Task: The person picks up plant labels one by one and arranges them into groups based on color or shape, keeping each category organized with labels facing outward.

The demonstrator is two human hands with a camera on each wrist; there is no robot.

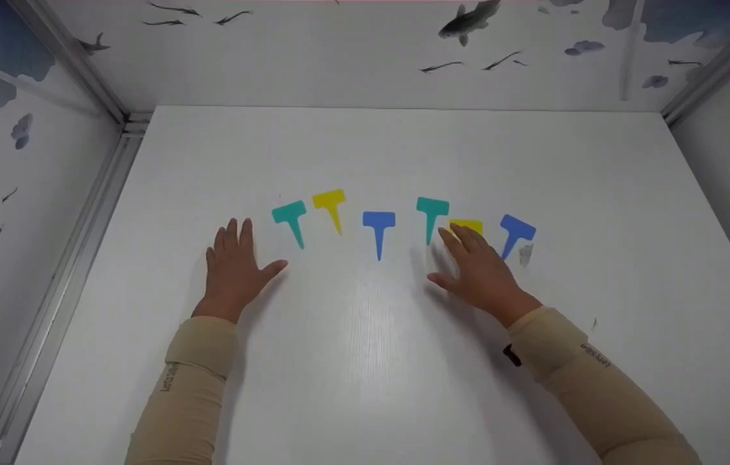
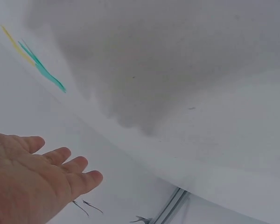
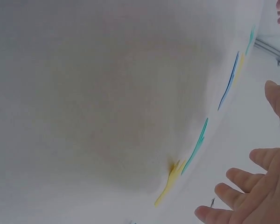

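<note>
Several T-shaped plastic plant labels lie spread in a loose row on the white table. From left to right they are a teal label [image 1: 290,214], a yellow label [image 1: 330,199], a blue label [image 1: 379,221], a second teal label [image 1: 432,207], a second yellow label [image 1: 470,227] and a second blue label [image 1: 518,228]. My left hand [image 1: 230,274], fingers straight and thumb spread, is left of the first teal label and holds nothing. Fingers extended, my right hand [image 1: 482,278] is over the second yellow label, hiding its stem; both wrist views show empty palms [image 2: 32,182] [image 3: 266,191].
The white tabletop [image 1: 365,361] runs back to a pale wall [image 1: 339,58] printed with fish. Side panels stand left and right, with a metal frame rail [image 1: 90,213] along the left edge. A grey smudge [image 1: 525,255] marks the table beside the right blue label.
</note>
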